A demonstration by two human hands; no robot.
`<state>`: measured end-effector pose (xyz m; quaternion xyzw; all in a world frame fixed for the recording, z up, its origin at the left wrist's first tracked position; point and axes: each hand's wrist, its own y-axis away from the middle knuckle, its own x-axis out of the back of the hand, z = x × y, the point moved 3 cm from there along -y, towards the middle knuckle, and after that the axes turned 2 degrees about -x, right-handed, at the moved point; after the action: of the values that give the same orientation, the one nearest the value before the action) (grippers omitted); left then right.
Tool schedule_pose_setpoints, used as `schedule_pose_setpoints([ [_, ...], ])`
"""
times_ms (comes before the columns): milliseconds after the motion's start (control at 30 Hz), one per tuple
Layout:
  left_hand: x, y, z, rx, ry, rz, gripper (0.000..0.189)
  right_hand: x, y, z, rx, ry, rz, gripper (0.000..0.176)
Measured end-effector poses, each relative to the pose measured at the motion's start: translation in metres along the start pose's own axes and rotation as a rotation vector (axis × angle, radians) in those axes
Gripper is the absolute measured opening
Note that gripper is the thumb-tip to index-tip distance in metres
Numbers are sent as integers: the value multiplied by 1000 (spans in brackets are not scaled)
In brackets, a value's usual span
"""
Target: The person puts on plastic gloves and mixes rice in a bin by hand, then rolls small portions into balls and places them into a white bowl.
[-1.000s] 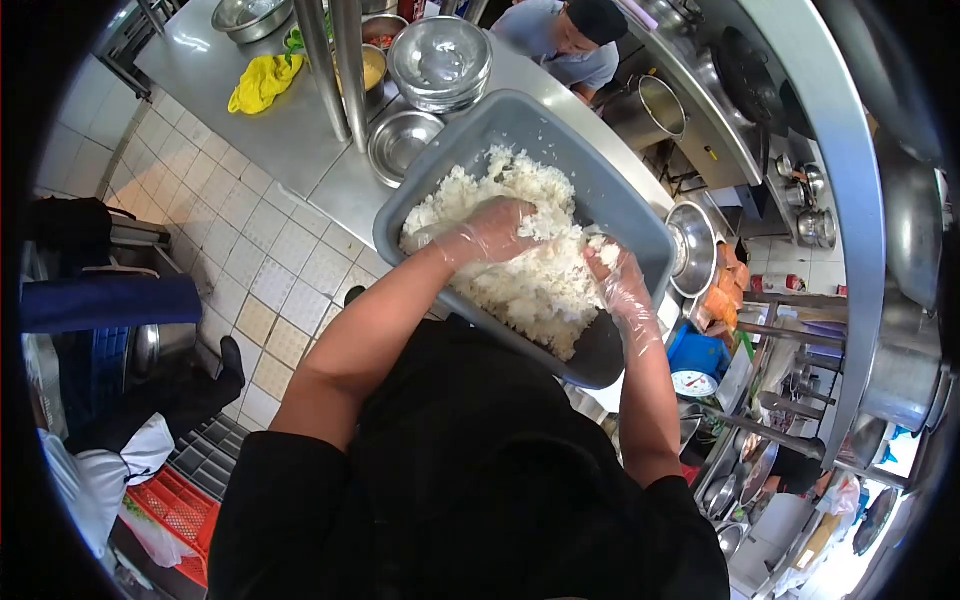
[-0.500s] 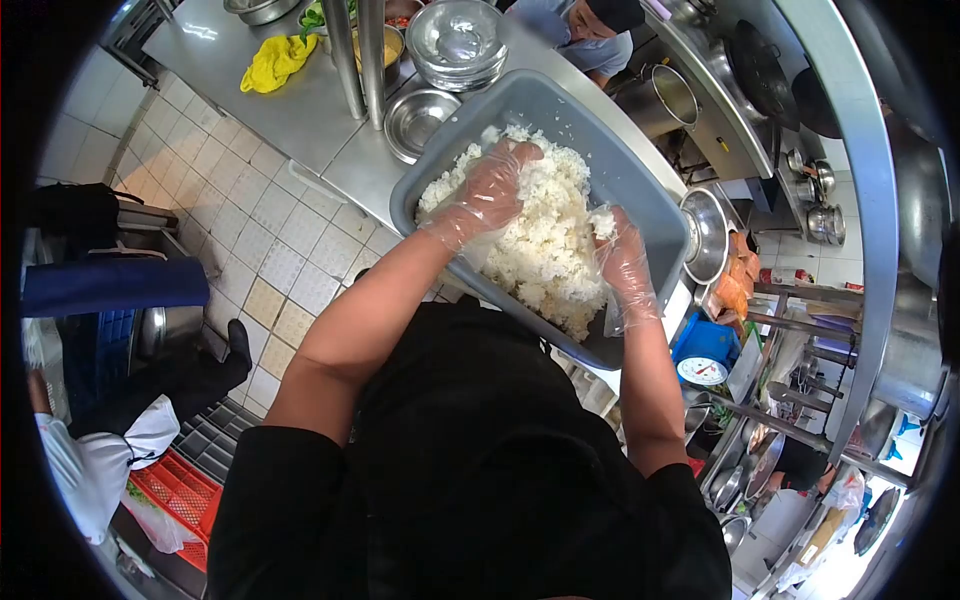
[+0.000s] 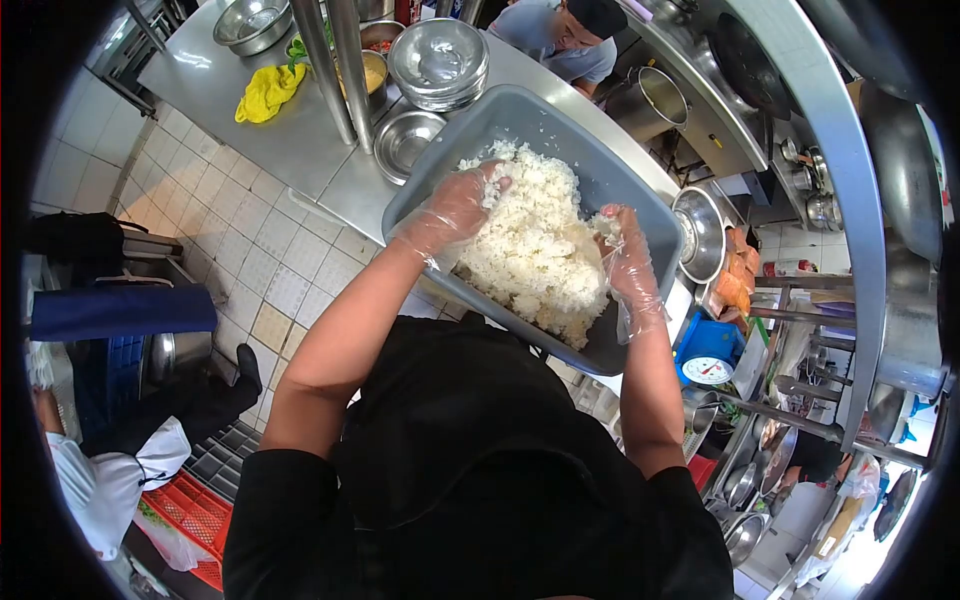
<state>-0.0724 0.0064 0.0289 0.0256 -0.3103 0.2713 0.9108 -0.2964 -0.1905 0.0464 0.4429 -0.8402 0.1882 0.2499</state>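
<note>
On the steel counter [image 3: 300, 130] ahead of me a yellow cloth [image 3: 265, 90] lies near the left edge, with a steel bowl [image 3: 252, 22] at the far corner. Two steel posts [image 3: 340, 70] rise mid-counter; a stack of steel bowls [image 3: 438, 62] sits just right of them, a single bowl [image 3: 403, 140] nearer me. Across the counter is a person in a grey shirt [image 3: 545, 30]. A blue scale [image 3: 708, 358] stands low to my right

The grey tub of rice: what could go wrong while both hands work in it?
The grey tub seems to overhang the near edge of the steel counter; pressing down could tip it. The rice is heaped against the near wall, so clumps may spill. The loose glove on the right hand bags at the wrist and might slip off.
</note>
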Motion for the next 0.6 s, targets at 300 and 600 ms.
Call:
schedule_pose_setpoints([
  [300, 3, 7, 6, -20, -82, 59, 61, 2, -10, -30, -307, -190, -34, 24],
  [600, 11, 19, 7, -28, -140, 98, 80, 8, -2, -62, -332, -387, -132, 73],
])
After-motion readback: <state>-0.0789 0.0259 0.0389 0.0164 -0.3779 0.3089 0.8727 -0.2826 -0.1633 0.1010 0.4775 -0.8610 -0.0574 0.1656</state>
